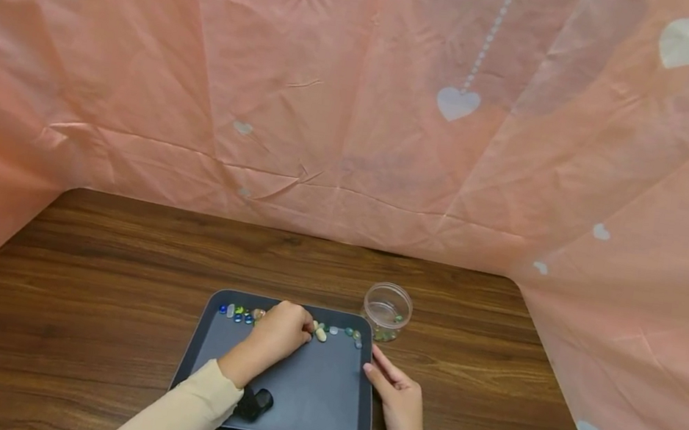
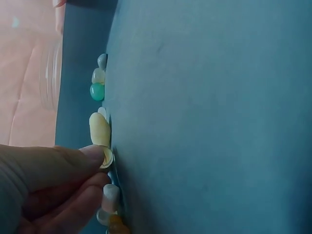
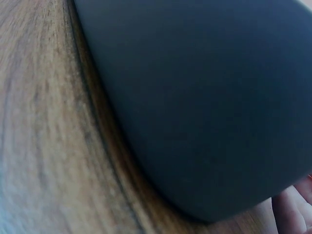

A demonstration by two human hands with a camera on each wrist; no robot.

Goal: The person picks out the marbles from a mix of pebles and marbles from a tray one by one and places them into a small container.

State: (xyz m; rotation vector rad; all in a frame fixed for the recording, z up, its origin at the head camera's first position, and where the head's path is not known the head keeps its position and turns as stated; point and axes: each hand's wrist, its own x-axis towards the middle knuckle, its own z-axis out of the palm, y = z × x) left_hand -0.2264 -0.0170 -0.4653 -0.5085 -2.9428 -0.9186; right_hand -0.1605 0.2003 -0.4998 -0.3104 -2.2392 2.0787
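Note:
My left hand [image 1: 279, 329] reaches over the far side of a dark grey tray [image 1: 316, 404]. In the left wrist view its thumb and fingers pinch a small round cream-and-yellow stone [image 2: 107, 158]. Beside that lies a longer pale yellow stone [image 2: 100, 129], and a green bead [image 2: 97, 91] sits farther along. White and amber pieces [image 2: 111, 192] lie on the other side of the fingertips. At the tray's right edge, my right hand [image 1: 403, 402] holds the rim between thumb and fingers; the right wrist view shows only some of its fingers [image 3: 292, 209].
A clear round plastic jar [image 1: 386, 310] with a few small pieces inside stands just beyond the tray's far right corner. Blue beads [image 1: 238, 317] line the tray's far left side. Pink cloth [image 1: 362, 99] hangs around the wooden table [image 1: 132, 250].

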